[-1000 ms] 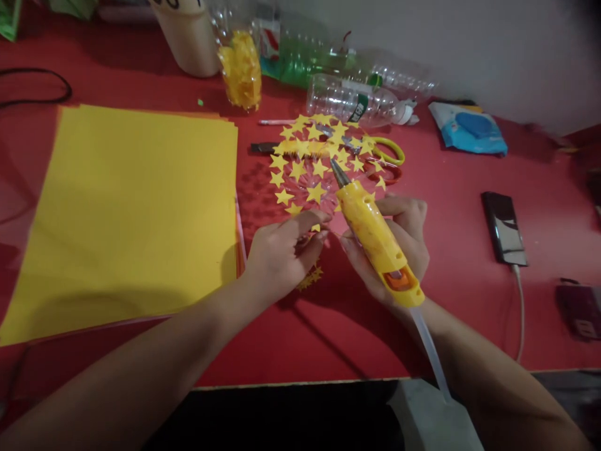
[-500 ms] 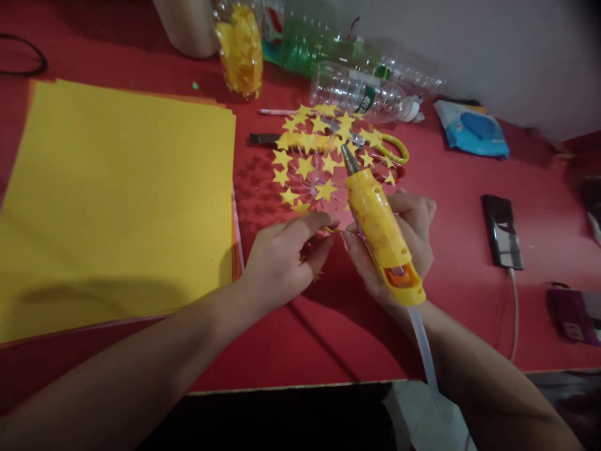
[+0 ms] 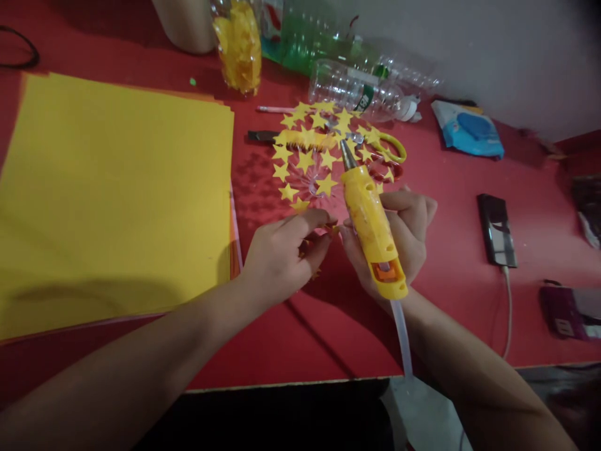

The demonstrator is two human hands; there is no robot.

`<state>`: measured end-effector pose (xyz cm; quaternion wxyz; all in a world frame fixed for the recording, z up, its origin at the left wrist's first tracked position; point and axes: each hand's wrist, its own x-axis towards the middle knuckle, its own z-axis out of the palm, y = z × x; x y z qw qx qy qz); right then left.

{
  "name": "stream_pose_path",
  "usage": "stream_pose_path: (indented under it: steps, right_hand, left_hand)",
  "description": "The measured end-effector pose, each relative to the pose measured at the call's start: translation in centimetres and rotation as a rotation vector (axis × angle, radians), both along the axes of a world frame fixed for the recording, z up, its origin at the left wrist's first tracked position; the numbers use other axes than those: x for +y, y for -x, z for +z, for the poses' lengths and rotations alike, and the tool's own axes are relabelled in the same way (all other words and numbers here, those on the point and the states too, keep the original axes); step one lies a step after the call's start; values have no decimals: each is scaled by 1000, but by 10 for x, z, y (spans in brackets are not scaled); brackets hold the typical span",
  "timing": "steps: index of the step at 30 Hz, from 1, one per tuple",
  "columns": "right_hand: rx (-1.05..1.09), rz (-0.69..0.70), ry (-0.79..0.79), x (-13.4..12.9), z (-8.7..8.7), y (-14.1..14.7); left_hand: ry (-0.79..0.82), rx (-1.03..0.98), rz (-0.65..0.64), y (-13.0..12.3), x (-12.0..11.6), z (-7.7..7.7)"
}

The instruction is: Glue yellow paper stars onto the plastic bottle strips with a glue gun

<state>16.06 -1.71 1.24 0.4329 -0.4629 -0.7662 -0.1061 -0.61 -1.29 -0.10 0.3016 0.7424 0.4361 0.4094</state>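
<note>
My left hand (image 3: 288,254) is pinched on a small yellow star, seen edge-on at its fingertips. Wrapped round a yellow glue gun (image 3: 370,228) is my right hand (image 3: 406,232), its thumb and finger close to the left fingertips. The gun's metal nozzle points up and away, and a clear glue stick trails from its back end. Beyond both hands stands a clear plastic piece covered with yellow paper stars (image 3: 325,185). More stars show partly under my left hand.
Yellow paper sheets (image 3: 117,194) lie at left. Behind are a bottle of yellow pieces (image 3: 239,50), a clear bottle (image 3: 347,88), a cutter (image 3: 263,136) and scissors (image 3: 394,147). At right are a wipes pack (image 3: 469,131), a phone (image 3: 496,228) with cable and a purple item (image 3: 563,311).
The glue gun has swung slightly, its back end moving left and a bit up. The two hands' fingertips stay close together, and the view has shifted slightly.
</note>
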Motion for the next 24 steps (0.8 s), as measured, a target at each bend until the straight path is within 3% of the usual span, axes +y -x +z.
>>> stream_pose_path:
  steps: [7,12,24]
  right_hand:
    - [-23,88,113,-14,4,-13]
    - [-56,206,1,-14,-1,-11]
    - [-87,205,96,-15,5,-9]
  left_hand:
    - [123,-66,-14,-2,0,0]
    - [95,-71,-6,-4,0,0]
    - [57,-69,-19,-3,0,3]
